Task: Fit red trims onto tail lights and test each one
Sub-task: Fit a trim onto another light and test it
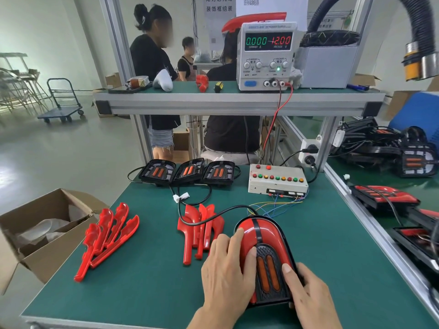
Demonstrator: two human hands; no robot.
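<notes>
The glossy red and black tail light with two orange reflector bars (266, 260) lies on the green tabletop (147, 290) in the lower centre of the frame. The left hand (225, 269) presses flat on its left red trim, fingers straight – not curled. The right hand (306, 288) grips its lower right edge, thumb on top. Left of it lie two piles of loose red plastic trims (107, 238) (199, 229). Above – three black untrimmed tail lights (190, 172) and a white test box with coloured buttons (276, 180).

Red-and-black tail light (263, 252), red trims (107, 236), green mat (147, 281)
</notes>
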